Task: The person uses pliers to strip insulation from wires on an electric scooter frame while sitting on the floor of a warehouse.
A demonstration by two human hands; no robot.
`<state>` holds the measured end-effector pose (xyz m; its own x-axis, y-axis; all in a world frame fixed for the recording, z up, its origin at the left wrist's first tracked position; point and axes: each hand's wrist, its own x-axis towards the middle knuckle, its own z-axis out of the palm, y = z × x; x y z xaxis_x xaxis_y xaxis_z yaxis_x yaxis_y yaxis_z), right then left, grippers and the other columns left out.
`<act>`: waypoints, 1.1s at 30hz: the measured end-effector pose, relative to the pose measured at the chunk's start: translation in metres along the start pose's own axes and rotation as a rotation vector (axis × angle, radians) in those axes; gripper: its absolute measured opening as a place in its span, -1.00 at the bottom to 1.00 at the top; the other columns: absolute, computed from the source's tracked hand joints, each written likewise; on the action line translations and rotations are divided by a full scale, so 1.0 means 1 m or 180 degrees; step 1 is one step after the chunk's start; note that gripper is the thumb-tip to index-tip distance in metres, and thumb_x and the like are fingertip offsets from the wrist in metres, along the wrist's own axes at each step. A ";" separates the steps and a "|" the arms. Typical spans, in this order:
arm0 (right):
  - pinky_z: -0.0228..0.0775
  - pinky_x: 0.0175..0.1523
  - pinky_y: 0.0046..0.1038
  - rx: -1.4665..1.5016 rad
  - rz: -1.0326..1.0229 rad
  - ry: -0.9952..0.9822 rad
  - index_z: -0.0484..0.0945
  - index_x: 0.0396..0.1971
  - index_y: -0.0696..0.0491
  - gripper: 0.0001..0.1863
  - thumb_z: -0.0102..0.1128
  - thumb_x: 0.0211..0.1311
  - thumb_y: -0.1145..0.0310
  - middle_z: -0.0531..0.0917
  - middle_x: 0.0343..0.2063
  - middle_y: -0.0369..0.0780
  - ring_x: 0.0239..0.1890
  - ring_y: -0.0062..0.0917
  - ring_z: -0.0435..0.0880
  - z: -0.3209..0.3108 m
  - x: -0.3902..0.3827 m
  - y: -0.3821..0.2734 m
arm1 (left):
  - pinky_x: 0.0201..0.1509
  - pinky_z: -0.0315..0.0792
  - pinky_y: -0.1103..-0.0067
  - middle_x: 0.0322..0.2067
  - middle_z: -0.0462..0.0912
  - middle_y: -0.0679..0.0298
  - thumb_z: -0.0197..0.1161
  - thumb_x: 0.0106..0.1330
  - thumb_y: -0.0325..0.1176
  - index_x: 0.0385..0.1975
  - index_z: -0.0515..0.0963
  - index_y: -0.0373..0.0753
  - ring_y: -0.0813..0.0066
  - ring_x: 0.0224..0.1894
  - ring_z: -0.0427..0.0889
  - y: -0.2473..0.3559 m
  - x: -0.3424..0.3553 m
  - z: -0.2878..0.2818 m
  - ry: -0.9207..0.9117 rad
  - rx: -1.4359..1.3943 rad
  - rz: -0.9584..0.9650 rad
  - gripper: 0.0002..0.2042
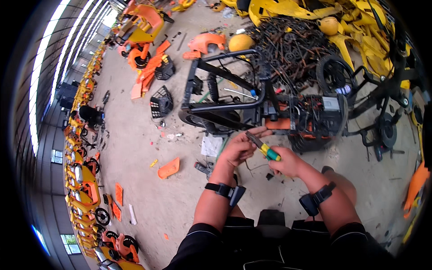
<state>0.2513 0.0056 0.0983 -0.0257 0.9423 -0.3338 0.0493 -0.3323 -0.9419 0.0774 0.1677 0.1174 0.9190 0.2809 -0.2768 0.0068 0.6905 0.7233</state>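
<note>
Near the middle, my right hand (285, 161) is closed round the end of a hand tool (267, 150) with a yellow and green handle and a dark metal end. The metal end points up and left, across the fingers of my left hand (240, 147). That hand has its thumb bent and its upper fingers stretched to the right, close to the low edge of a stripped black scooter frame (225, 108). Whether the left fingers press on the tool is hard to see. The scooter lies on its side, its wiring and a battery-like box (330, 104) exposed to the right.
Beyond the frame rise a heap of dark metal parts (288, 54) and yellow body panels (288, 9). Black baskets (161, 102) and an orange panel (168, 168) lie on the floor at left. Yellow scooters (83, 180) line the left wall, with a person (91, 116) near them.
</note>
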 end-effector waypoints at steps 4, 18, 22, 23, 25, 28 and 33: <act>0.54 -0.16 -0.13 -0.1534 -0.0436 0.0731 0.55 -0.05 0.08 -0.59 0.25 0.07 0.29 0.70 -0.31 0.04 -0.20 0.05 0.66 -0.005 -0.005 -0.009 | -0.71 0.05 0.83 0.38 0.38 -0.01 0.16 0.12 -0.59 0.41 0.24 -0.38 0.85 -0.73 0.21 -0.002 0.002 0.006 0.0344 0.0227 0.0110 -0.27; 0.53 -0.36 -0.45 0.1583 0.0230 -0.0967 0.48 0.13 0.17 -0.54 0.10 0.21 0.40 0.66 -0.33 -0.15 -0.49 -0.52 0.66 -0.043 0.000 -0.011 | -0.65 0.09 0.89 0.39 0.37 0.08 0.27 0.13 -0.60 0.43 0.20 -0.38 0.95 -0.63 0.35 0.000 0.020 0.007 0.0306 0.0218 0.0251 -0.24; 0.55 -0.39 -0.45 0.2175 -0.0018 -0.0944 0.45 0.13 0.20 -0.52 0.06 0.20 0.40 0.66 -0.28 -0.09 -0.51 -0.49 0.66 -0.054 -0.003 -0.013 | -0.66 0.09 0.87 0.40 0.35 0.02 0.31 0.15 -0.52 0.46 0.12 -0.41 0.91 -0.64 0.33 0.004 0.017 0.009 0.0402 0.0259 0.0289 -0.19; 0.55 -0.38 -0.44 0.2221 -0.0018 -0.1027 0.45 0.14 0.21 -0.51 0.05 0.19 0.40 0.66 -0.28 -0.08 -0.50 -0.48 0.67 -0.057 -0.003 -0.011 | -0.67 0.08 0.86 0.40 0.34 0.01 0.30 0.17 -0.49 0.46 0.12 -0.41 0.90 -0.66 0.30 0.002 0.019 0.009 0.0439 0.0192 0.0338 -0.20; 0.57 -0.36 -0.42 0.2308 -0.0024 -0.1208 0.44 0.15 0.21 -0.49 0.03 0.17 0.41 0.67 -0.27 -0.08 -0.48 -0.46 0.69 -0.060 -0.002 -0.010 | -0.69 0.06 0.83 0.41 0.33 0.00 0.29 0.21 -0.43 0.46 0.12 -0.42 0.86 -0.70 0.23 0.001 0.021 0.007 0.0524 0.0064 0.0447 -0.22; 0.49 -0.30 -0.55 0.2154 -0.0096 -0.1101 0.44 0.17 0.21 -0.45 0.00 0.11 0.43 0.70 -0.15 -0.03 -0.36 -0.45 0.73 -0.056 -0.002 -0.012 | -0.72 0.01 0.82 0.30 0.48 0.01 0.17 0.43 -0.28 0.35 0.30 -0.40 0.81 -0.74 0.13 -0.004 0.025 0.003 0.1242 0.0268 0.0647 -0.45; 0.44 -0.28 -0.57 0.1934 0.0093 -0.0545 0.40 0.21 0.17 -0.48 -0.02 0.23 0.37 0.70 -0.06 -0.03 -0.26 -0.47 0.74 -0.046 0.007 -0.003 | -0.68 0.01 0.78 -0.06 0.72 0.17 0.21 0.49 -0.32 0.09 0.56 -0.33 0.85 -0.69 0.18 -0.017 0.030 -0.006 0.1785 0.0729 0.0871 -0.71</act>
<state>0.2966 0.0154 0.1004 -0.1948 0.9293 -0.3138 -0.5221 -0.3691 -0.7689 0.1022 0.1683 0.0930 0.5555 0.7729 -0.3066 -0.0572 0.4033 0.9133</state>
